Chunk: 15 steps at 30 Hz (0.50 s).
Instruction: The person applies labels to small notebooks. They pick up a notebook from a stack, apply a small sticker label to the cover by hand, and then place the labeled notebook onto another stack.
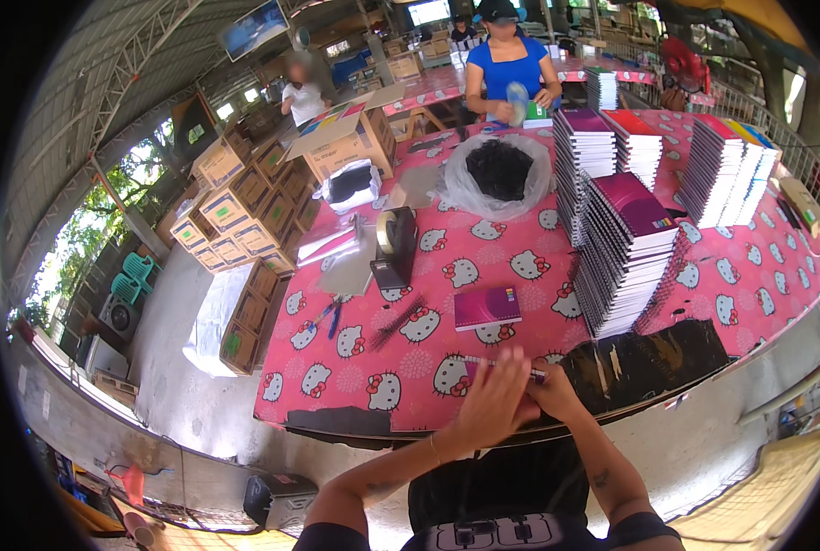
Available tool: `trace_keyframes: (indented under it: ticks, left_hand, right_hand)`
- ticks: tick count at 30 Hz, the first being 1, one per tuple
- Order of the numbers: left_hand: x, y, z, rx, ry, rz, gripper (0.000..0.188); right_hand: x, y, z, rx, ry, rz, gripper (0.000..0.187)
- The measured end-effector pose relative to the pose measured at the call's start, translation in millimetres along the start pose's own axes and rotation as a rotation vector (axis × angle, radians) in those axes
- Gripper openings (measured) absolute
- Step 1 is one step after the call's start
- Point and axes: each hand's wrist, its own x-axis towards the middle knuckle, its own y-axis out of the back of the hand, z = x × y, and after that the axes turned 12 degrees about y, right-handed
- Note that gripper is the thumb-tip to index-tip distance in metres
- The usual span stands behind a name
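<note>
At the table's near edge a purple spiral notebook [472,367] lies mostly hidden under my hands. My left hand [494,400] rests against it with fingers stretched out and held together. My right hand [554,393] has its fingers curled round the notebook's right side. Just beyond lies another purple spiral notebook [487,309], flat on the table. To the right rises a tall stack of purple spiral notebooks [623,253]. A thin dark strip of loose coil wire [397,323] lies left of the flat notebook.
A tape dispenser [393,250], scissors [335,318] and a plastic bag of black coils [499,172] stand farther back. More notebook stacks [718,170] fill the right. Cardboard boxes [245,207] pile up on the left floor. Across the table a person in blue [509,69] handles a notebook.
</note>
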Motion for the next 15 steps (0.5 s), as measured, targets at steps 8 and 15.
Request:
trace_keyframes:
  ticks: [8,15]
  left_hand:
    - [7.3,-19.3,-34.8,0.041,-0.067,-0.001,0.065]
    - [13.6,2.4,-3.8,-0.026,0.005,0.007,0.059]
  right_hand:
    - [3.6,2.6,0.6,-0.145,-0.08,-0.133,0.026]
    - [0.8,4.6,8.6,-0.167,0.03,-0.037,0.026]
